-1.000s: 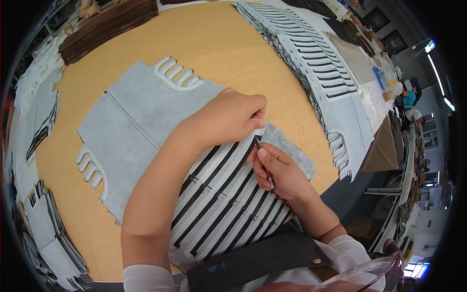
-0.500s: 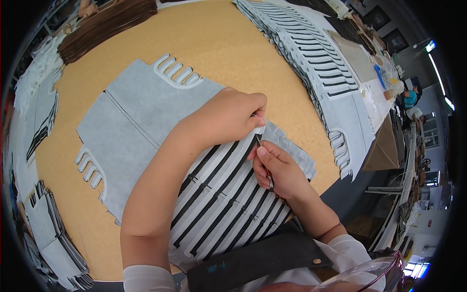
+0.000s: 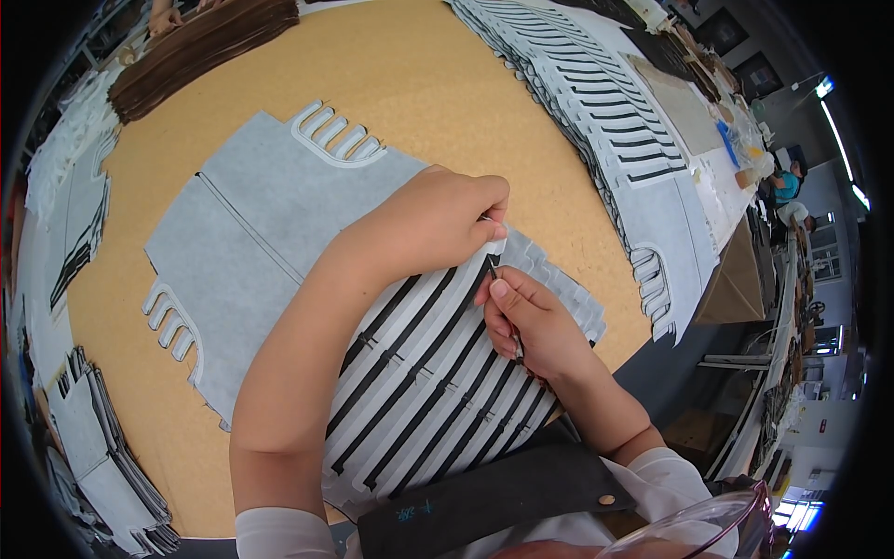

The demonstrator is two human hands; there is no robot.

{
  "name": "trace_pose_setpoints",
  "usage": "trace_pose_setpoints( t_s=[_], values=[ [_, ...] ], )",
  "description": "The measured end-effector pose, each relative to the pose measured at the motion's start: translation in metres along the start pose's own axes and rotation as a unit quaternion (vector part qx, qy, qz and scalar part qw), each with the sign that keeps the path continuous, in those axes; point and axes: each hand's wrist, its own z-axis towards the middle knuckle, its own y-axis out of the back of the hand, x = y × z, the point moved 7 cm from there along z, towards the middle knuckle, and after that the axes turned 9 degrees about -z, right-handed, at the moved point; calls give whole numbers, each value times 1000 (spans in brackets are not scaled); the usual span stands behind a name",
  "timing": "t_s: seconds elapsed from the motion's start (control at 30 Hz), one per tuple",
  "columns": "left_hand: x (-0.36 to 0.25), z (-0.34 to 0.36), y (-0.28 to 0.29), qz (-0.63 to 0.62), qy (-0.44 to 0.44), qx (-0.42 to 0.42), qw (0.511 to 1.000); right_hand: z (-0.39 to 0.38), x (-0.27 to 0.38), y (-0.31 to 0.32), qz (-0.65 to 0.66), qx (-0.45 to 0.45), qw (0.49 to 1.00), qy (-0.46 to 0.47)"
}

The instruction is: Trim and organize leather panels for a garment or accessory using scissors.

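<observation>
grey sheet (image 3: 279, 224), stacked cut panels (image 3: 605, 102) beyond, dark stack (image 3: 200, 47)

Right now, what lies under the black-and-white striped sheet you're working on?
Under the black-and-white striped sheet lies a flat grey felt-like panel on the tan cork-like tabletop. The striped sheet and left hand cover the panel's near part.

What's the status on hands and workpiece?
Left hand pinching a white strip end. Right hand holding a thin dark tool there. Grey slotted sheet flat, unobstructed.
</observation>
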Motion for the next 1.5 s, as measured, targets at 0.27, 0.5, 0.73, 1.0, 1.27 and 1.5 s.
trace_pose_setpoints(
  t_s=[0.27, 0.5, 0.73, 1.0, 1.27, 1.5],
  values=[
    [2, 0, -1, 6, 6, 1, 1000, 1, -1, 0, 3, 3, 1000, 7],
    [2, 0, -1, 5, 13, 2, 1000, 1, -1, 1, 6, 3, 1000, 1],
    [4, 1, -1, 9, 12, 1, 1000, 2, -1, 1, 4, -3, 1000, 5],
    [3, 1, -2, -5, 13, 1, 1000, 2, -5, 2, 15, -6, 1000, 3],
    [5, 3, -2, -8, -23, 6, 1000, -6, -4, 0, -5, -17, 1000, -25],
    [37, 2, 11, -58, 25, 6, 998, -11, 14, 13, 54, -52, 997, 11]
  ],
)
